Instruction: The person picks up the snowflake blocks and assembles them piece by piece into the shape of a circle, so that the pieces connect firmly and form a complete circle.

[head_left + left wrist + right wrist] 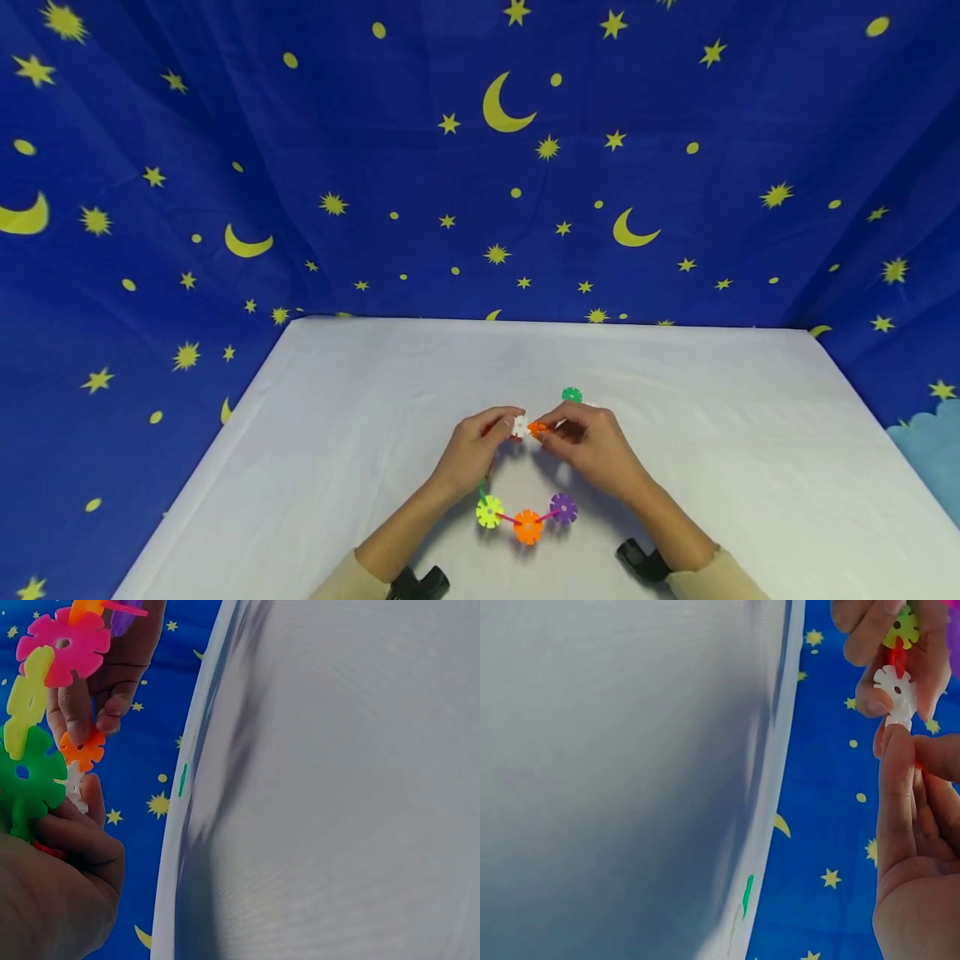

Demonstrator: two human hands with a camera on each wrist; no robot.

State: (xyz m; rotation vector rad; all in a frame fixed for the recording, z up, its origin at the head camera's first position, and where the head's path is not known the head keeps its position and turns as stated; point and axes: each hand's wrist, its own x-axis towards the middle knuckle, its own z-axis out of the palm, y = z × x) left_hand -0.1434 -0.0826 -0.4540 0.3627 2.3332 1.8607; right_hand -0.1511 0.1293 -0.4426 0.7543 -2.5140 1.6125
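My left hand pinches a white notched disc, the end of a chain of discs. My right hand pinches an orange disc whose edge meets the white one. The chain hangs from the left hand through a green disc, a yellow-green disc, a lower orange disc and a purple disc, with pink discs seen edge-on between them. In the right wrist view a red disc joins the white disc to a yellow-green one.
A green disc lies on the white table just beyond the right hand, with a bit of white beside it. Black wrist gear shows at the right forearm, and more at the left. A blue star-patterned cloth hangs behind.
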